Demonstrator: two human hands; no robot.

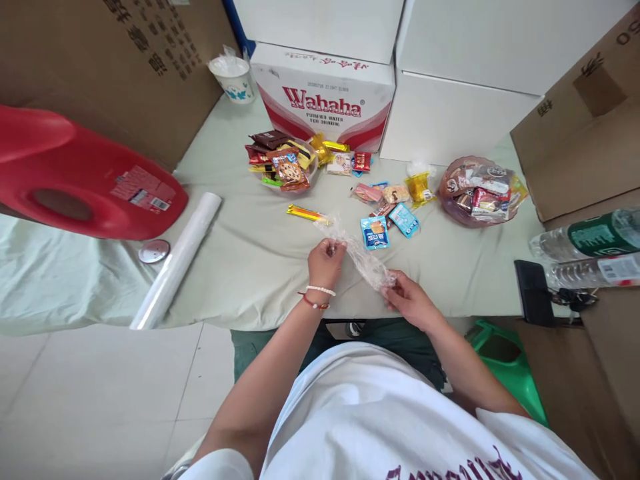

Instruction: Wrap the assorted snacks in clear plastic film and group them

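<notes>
My left hand (326,261) and my right hand (407,300) both pinch a crumpled piece of clear plastic wrap (361,257), stretched between them just above the table's near edge. The left hand grips its upper left end, the right hand its lower right end. Beyond the wrap lie loose snack packets (383,213), among them a blue one (375,231) and a long yellow stick pack (306,213). A clear bowl heaped with snacks (285,165) stands further back at the left. A wrapped bowl of snacks (481,190) stands at the right.
A roll of cling film (176,260) and a round metal lid (153,251) lie left, beside a red plastic stool (75,177). A Wahaha water carton (323,93), white boxes, cardboard boxes and a paper cup (233,79) line the back. Water bottles (590,250) and a black phone (533,291) sit right.
</notes>
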